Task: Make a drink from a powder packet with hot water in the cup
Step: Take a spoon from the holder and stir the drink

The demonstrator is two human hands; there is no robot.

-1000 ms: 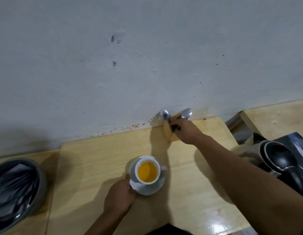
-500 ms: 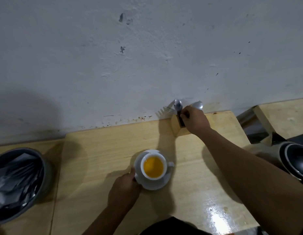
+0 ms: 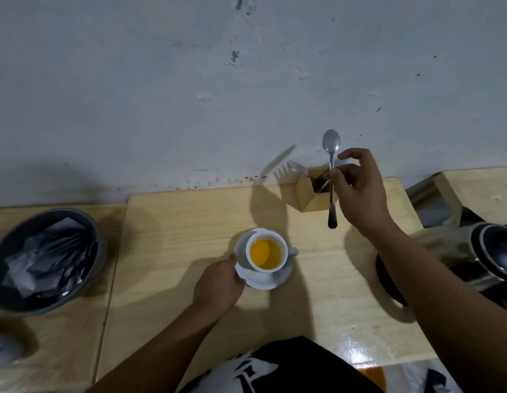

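The right hand (image 3: 360,194), right of centre, pinches a spoon (image 3: 331,177) upright, bowl up, above the wooden holder (image 3: 309,194). The cup (image 3: 265,253) of orange drink lies down-left of it, mid-frame on the tabletop (image 3: 175,222); the left hand (image 3: 218,287) grips its saucer (image 3: 263,282). No legible writing.

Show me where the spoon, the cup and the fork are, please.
spoon (image 3: 332,177), head view, on the shaft, just beside the pinching fingers of the right hand.
cup (image 3: 283,252), head view, on the white rim at the handle side.
fork (image 3: 296,166), head view, on the tines sticking out of the wooden holder.
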